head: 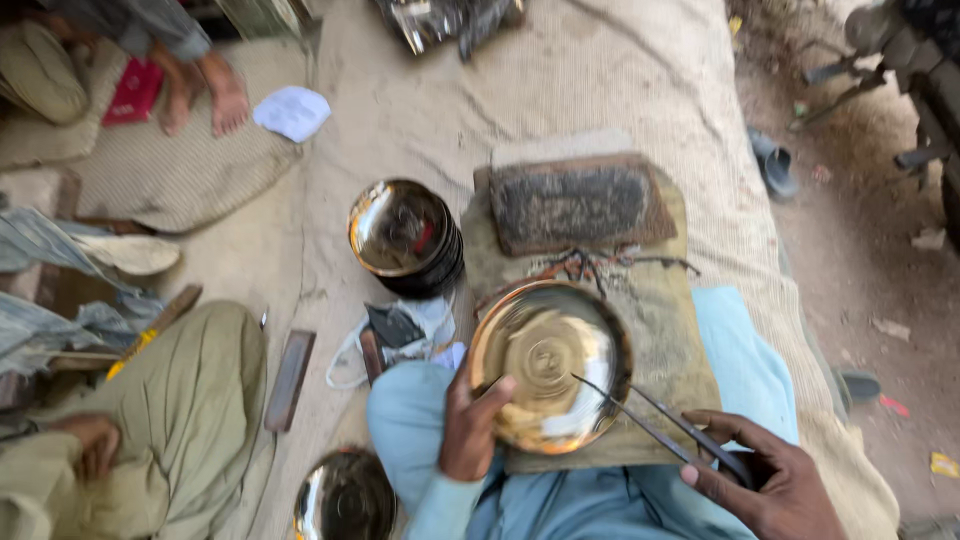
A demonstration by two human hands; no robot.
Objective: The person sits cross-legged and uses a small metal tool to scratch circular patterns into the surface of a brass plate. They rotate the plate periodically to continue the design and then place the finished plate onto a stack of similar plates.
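Note:
A shiny brass-coloured metal bowl (548, 362) rests on a worn cloth pad (655, 300) over my lap. My left hand (470, 425) grips the bowl's near-left rim, thumb inside it. My right hand (765, 480) holds a thin dark two-legged metal tool (650, 415). Its pointed tips reach in over the bowl's right inner side.
A stack of similar bowls (405, 235) stands beyond my left knee, and another bowl (345, 497) lies at the lower left. A dark flat block (575, 205) lies at the pad's far end. A seated person (150, 420) is at left, and someone's bare feet (205, 95) show at top left. Sandals (775, 165) lie at right.

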